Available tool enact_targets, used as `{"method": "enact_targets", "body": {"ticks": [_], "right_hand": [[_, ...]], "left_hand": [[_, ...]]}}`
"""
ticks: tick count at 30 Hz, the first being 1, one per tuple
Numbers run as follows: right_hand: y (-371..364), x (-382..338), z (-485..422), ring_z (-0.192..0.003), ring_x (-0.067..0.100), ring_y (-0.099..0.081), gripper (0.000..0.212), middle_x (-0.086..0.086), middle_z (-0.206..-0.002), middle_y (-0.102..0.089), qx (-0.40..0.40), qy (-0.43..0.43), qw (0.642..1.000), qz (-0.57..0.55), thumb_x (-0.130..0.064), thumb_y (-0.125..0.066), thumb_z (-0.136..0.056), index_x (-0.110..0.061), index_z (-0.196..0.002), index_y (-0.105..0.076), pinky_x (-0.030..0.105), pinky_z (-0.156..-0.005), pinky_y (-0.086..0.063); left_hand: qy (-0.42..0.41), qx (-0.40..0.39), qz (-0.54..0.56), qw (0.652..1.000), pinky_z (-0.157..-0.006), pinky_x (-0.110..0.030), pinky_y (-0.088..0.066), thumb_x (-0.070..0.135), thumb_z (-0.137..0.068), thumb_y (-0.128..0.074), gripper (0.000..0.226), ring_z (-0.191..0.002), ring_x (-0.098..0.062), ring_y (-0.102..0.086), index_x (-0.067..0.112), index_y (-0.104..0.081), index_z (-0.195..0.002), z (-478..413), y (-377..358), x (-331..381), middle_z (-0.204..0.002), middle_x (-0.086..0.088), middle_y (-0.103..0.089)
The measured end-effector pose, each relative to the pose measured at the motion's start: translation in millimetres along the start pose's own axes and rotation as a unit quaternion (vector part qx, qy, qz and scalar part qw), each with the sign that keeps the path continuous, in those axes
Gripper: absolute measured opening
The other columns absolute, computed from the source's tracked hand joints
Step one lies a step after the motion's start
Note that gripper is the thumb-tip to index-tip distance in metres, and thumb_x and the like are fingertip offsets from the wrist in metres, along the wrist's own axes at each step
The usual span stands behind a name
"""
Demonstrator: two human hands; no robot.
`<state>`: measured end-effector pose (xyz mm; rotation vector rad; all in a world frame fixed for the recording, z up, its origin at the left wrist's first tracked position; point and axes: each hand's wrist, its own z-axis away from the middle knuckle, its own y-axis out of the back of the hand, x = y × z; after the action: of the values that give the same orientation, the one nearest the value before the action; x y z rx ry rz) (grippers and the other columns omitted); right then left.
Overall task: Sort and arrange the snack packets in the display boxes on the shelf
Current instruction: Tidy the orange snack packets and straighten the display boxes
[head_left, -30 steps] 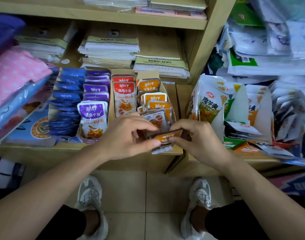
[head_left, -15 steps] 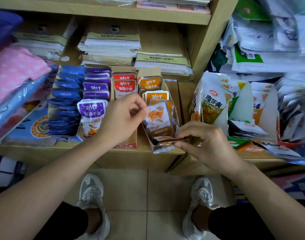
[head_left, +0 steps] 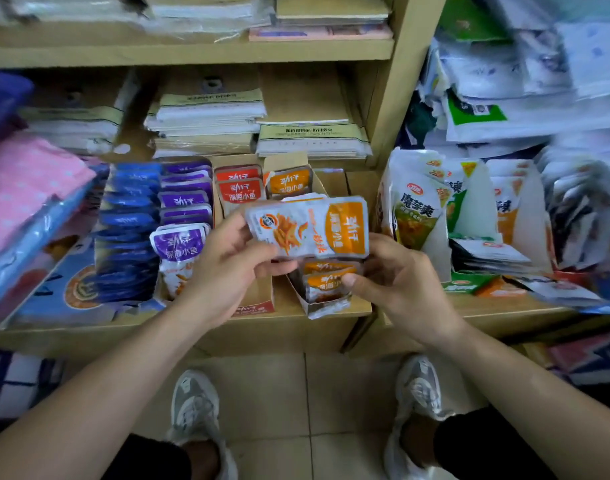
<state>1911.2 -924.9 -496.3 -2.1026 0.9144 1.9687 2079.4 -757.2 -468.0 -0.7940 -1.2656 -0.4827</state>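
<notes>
My left hand [head_left: 224, 271] grips a small stack of orange snack packets [head_left: 307, 226], turned sideways and raised above the orange display box [head_left: 322, 308]. My right hand [head_left: 397, 278] curls round the stack's right end, with its thumb against the orange packets [head_left: 326, 285] standing at the front of that box. More orange packets [head_left: 289, 180] stand at the box's back. To the left stand red packets [head_left: 239, 190] in their own box [head_left: 253, 304], then rows of purple packets [head_left: 182, 237] and blue packets [head_left: 130, 230].
Stacked paper pads [head_left: 210, 112] lie behind the boxes on the wooden shelf [head_left: 289, 329]. Green and white snack bags [head_left: 417, 216] and loose packets crowd the right shelf section. Pink and blue wrapped goods [head_left: 23, 188] lie at the left. My shoes stand on the tiled floor below.
My left hand lifted the orange packets out of the box and turned them sideways. My right hand rose from the box's front edge to the stack's right end.
</notes>
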Motion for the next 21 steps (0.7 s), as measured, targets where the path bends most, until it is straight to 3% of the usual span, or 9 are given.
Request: {"method": "enact_targets", "body": {"ticks": [2, 5, 9, 14, 16, 18, 21], "right_hand": [[0, 2, 0, -0.101, 0.021, -0.072, 0.034, -0.002, -0.112, -0.074, -0.018, 0.001, 0.999, -0.029, -0.016, -0.076, -0.088, -0.018, -0.121, -0.068, 0.049, -0.088, -0.058], [-1, 2, 1, -0.103, 0.021, -0.071, 0.03, 0.0, -0.107, -0.076, -0.028, -0.004, 0.999, -0.046, -0.02, -0.076, -0.088, -0.019, -0.117, -0.069, 0.051, -0.089, -0.058], [0, -2, 1, -0.093, 0.017, -0.072, 0.031, -0.001, -0.102, -0.076, -0.014, -0.003, 0.998, -0.056, -0.014, -0.077, -0.085, -0.017, -0.114, -0.068, 0.035, -0.081, -0.061], [-1, -3, 0, -0.092, 0.012, -0.073, 0.015, -0.003, -0.098, -0.077, 0.001, -0.005, 0.997, -0.072, -0.012, -0.071, -0.089, -0.013, -0.104, -0.071, 0.025, -0.074, -0.058], [-1, -4, -1, -0.091, 0.011, -0.073, 0.01, -0.004, -0.097, -0.077, 0.0, -0.003, 0.999, -0.051, -0.014, -0.07, -0.091, -0.013, -0.101, -0.072, 0.027, -0.074, -0.06], [-2, -5, -2, -0.093, 0.013, -0.073, 0.011, -0.002, -0.097, -0.077, -0.005, 0.004, 0.999, -0.032, -0.013, -0.069, -0.092, -0.011, -0.102, -0.073, 0.032, -0.078, -0.061], [-3, -5, -5, -0.093, 0.015, -0.073, 0.012, 0.001, -0.096, -0.077, -0.015, 0.013, 1.0, -0.019, -0.012, -0.068, -0.093, -0.008, -0.103, -0.074, 0.038, -0.081, -0.061]], "left_hand": [[0.014, -0.018, -0.061, 0.998, -0.069, -0.029, -0.061, -0.015, -0.093, -0.05, 0.044, -0.095, -0.026, -0.073, 0.019, -0.064, -0.117, 2, -1, 1, -0.112, -0.011, -0.071], [0.012, 0.019, -0.086, 0.996, -0.068, -0.027, -0.06, -0.011, -0.095, -0.052, 0.036, -0.095, -0.023, -0.074, 0.015, -0.064, -0.117, 0, -3, 2, -0.111, -0.01, -0.072], [0.021, 0.058, -0.041, 0.997, -0.068, -0.023, -0.059, -0.008, -0.096, -0.053, 0.029, -0.098, -0.024, -0.073, 0.007, -0.063, -0.118, -3, -4, 2, -0.11, -0.011, -0.074], [0.007, 0.01, -0.162, 0.987, -0.075, -0.026, -0.06, -0.003, -0.093, -0.058, 0.025, -0.102, -0.018, -0.071, 0.014, -0.069, -0.108, -2, 2, 4, -0.102, 0.001, -0.075], [-0.093, -0.01, -0.257, 0.962, -0.081, -0.024, -0.055, 0.008, -0.087, -0.065, 0.025, -0.106, -0.014, -0.067, 0.016, -0.07, -0.111, -3, 7, 9, -0.103, 0.002, -0.073], [-0.191, -0.054, -0.366, 0.909, -0.088, -0.027, -0.051, 0.024, -0.084, -0.069, 0.032, -0.109, -0.013, -0.064, 0.021, -0.069, -0.116, -6, 8, 17, -0.105, 0.008, -0.071], [-0.236, -0.11, -0.475, 0.841, -0.082, -0.039, -0.054, 0.041, -0.088, -0.068, 0.029, -0.098, -0.014, -0.065, 0.03, -0.073, -0.115, -12, -2, 25, -0.098, 0.017, -0.07]]}}
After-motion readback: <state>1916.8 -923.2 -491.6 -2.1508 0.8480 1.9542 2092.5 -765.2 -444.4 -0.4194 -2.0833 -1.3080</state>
